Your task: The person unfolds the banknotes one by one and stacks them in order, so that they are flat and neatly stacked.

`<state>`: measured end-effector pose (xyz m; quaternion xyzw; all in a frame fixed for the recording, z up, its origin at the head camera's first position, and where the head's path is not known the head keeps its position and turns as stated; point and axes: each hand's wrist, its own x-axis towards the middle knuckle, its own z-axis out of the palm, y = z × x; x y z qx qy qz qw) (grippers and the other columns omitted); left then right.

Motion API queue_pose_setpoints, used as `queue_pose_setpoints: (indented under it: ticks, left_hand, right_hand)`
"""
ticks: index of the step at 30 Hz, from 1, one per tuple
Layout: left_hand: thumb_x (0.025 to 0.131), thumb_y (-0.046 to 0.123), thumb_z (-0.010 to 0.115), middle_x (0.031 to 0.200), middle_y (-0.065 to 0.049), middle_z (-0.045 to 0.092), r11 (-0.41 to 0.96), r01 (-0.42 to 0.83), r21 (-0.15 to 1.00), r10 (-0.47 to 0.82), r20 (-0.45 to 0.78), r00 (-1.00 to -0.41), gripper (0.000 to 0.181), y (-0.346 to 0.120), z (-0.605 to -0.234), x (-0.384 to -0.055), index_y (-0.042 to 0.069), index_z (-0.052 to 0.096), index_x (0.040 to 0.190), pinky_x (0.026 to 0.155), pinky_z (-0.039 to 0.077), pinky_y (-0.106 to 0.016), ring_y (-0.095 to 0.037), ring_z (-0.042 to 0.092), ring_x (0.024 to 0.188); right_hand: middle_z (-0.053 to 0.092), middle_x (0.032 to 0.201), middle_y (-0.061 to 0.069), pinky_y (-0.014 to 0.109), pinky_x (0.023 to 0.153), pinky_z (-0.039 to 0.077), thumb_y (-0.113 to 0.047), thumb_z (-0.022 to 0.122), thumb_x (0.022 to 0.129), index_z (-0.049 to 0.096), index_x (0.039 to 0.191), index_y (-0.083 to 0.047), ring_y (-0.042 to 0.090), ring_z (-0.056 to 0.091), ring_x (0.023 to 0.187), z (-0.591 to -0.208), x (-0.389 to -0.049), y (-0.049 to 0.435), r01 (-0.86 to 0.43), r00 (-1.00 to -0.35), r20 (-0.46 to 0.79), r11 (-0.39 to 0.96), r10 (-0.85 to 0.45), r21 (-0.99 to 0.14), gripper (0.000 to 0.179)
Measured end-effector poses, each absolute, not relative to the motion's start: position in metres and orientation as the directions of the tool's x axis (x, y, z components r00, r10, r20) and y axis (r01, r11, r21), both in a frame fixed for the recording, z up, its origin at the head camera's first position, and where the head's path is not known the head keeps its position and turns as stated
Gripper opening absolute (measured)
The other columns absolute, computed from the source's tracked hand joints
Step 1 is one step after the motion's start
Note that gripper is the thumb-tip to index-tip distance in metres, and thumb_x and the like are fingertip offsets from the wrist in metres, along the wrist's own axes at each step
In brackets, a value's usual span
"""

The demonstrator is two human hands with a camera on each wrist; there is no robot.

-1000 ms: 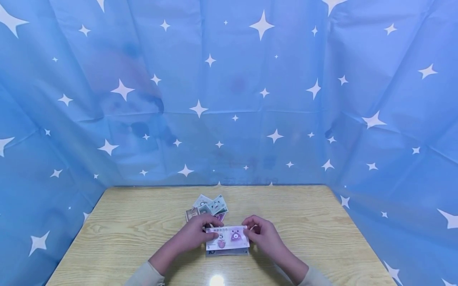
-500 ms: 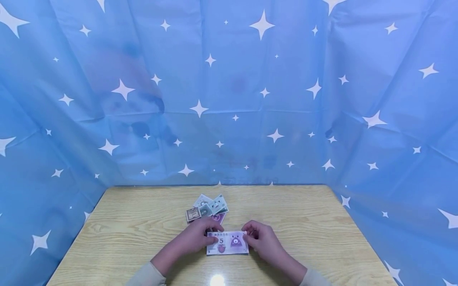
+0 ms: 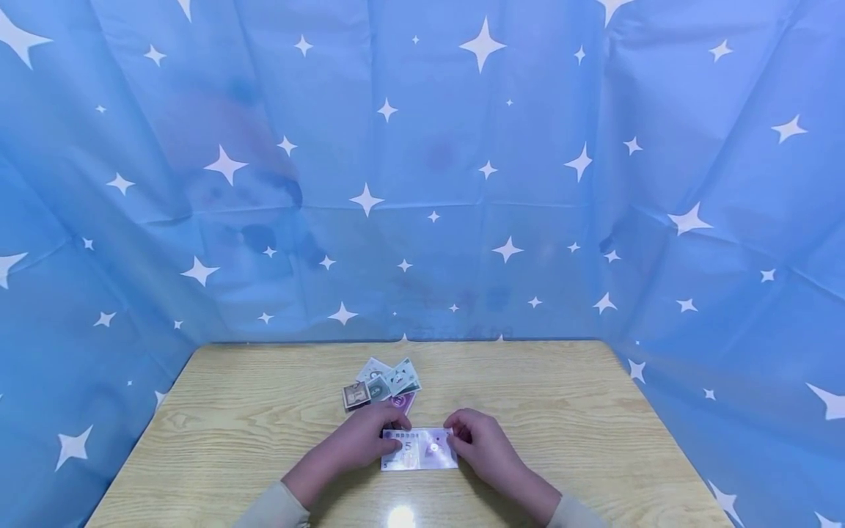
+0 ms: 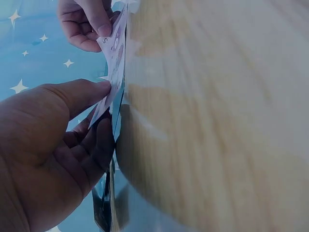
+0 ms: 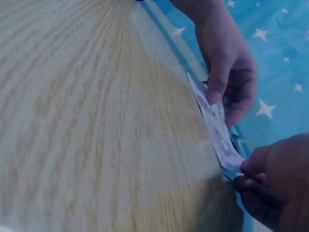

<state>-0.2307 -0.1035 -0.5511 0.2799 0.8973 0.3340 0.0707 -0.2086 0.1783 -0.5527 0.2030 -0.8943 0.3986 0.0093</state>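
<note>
A purple-and-white play banknote (image 3: 419,450) marked 5 lies face up between my two hands, low over the table. My left hand (image 3: 366,438) pinches its left end, thumb on the printed face and fingers behind, as the left wrist view shows. At the opposite end, my right hand (image 3: 484,444) pinches the banknote's upper right corner. In the right wrist view the banknote (image 5: 217,128) bends slightly near my right fingertips. A darker edge shows just beneath the banknote (image 4: 116,72) in the left wrist view.
Beyond my left hand lies a loose heap of several play banknotes (image 3: 378,380), green, brown and purple. The wooden table (image 3: 541,389) reaches back to a blue curtain (image 3: 422,161) with white stars. A light glares near the front edge.
The 5 banknote has come down toward me, covering the 10 banknote that showed below it. Both hands moved slightly with it, keeping their grip. Glare now crosses the note.
</note>
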Motion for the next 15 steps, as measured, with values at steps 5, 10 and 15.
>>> queue_pose_setpoints:
  ticks: [5, 10, 15]
  left_hand:
    - [0.093, 0.016, 0.088, 0.110, 0.014, 0.069, 0.659, 0.473, 0.585, 0.539, 0.070, -0.839, 0.026, -0.1026, -0.5523, -0.2300, 0.023, 0.079, 0.117, 0.098, 0.058, -0.038, -0.006, 0.064, 0.104]
    - [0.091, 0.019, 0.089, 0.110, 0.013, 0.066, 0.686, 0.477, 0.549, 0.529, 0.075, -0.846, 0.028, -0.1019, -0.5521, -0.2297, 0.021, 0.079, 0.117, 0.096, 0.058, -0.037, -0.006, 0.063, 0.101]
    - [0.091, 0.021, 0.090, 0.108, 0.011, 0.062, 0.701, 0.472, 0.535, 0.517, 0.075, -0.853, 0.029, -0.1015, -0.5493, -0.2285, 0.021, 0.079, 0.117, 0.090, 0.057, -0.035, -0.007, 0.060, 0.096]
  right_hand:
    - [0.067, 0.090, -0.012, 0.024, 0.070, 0.055, 0.000, 0.082, 0.096, 0.077, 0.110, -0.012, 0.001, 0.060, 0.079, -0.5528, -0.2091, 0.1787, -0.387, -0.911, 0.174, 0.628, -0.374, -0.675, 0.019]
    - [0.067, 0.091, -0.010, 0.026, 0.071, 0.055, -0.001, 0.081, 0.097, 0.077, 0.110, -0.010, 0.002, 0.060, 0.080, -0.5506, -0.2095, 0.1779, -0.391, -0.910, 0.165, 0.651, -0.381, -0.651, 0.017]
    - [0.065, 0.091, -0.011, 0.026, 0.072, 0.055, -0.002, 0.081, 0.098, 0.077, 0.110, -0.011, 0.002, 0.059, 0.081, -0.5494, -0.2113, 0.1767, -0.385, -0.914, 0.150, 0.689, -0.377, -0.613, 0.016]
